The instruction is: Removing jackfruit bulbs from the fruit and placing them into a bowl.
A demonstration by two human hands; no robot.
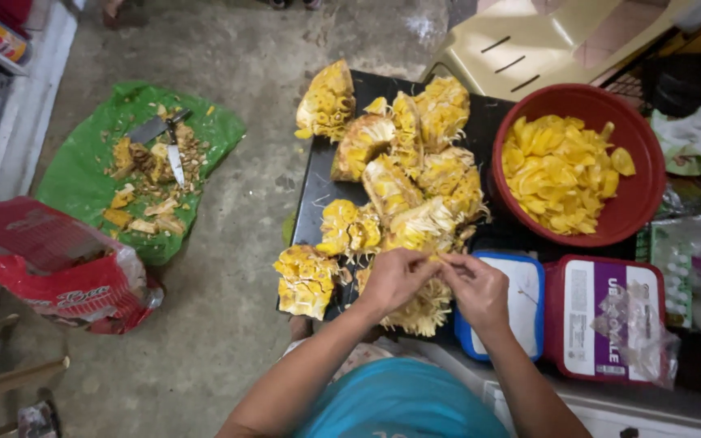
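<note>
**Visitor:** What have you got in your fingers right there?

**Me:** My left hand and right hand meet over the near edge of the black tray, fingertips pinched together on a pale strand of fibre pulled from the jackfruit piece lying just under them. Both hands are closed to a pinch, nothing spread.

**Visitor:** How much of the fruit is through, by the look of it?

**Me:** I'd judge a good share. The red bowl to my right sits heaped with clean yellow pods, well past half full. On the floor to my left, the green plastic sheet carries rind scraps and cores, with a knife and a cleaver laid down among them, so the cutting looks finished.

**Visitor:** And what's left?

**Me:** Plenty. The tray is crowded with cut jackfruit chunks, stringy and still packed with pods, and one more chunk sits at the near left corner. I'd call it roughly midway.

**Visitor:** Those tubs beside you?

**Me:** A blue-rimmed tub and a red-rimmed tub stand just right of my hands, lids on. What's inside them I cannot tell.
</note>
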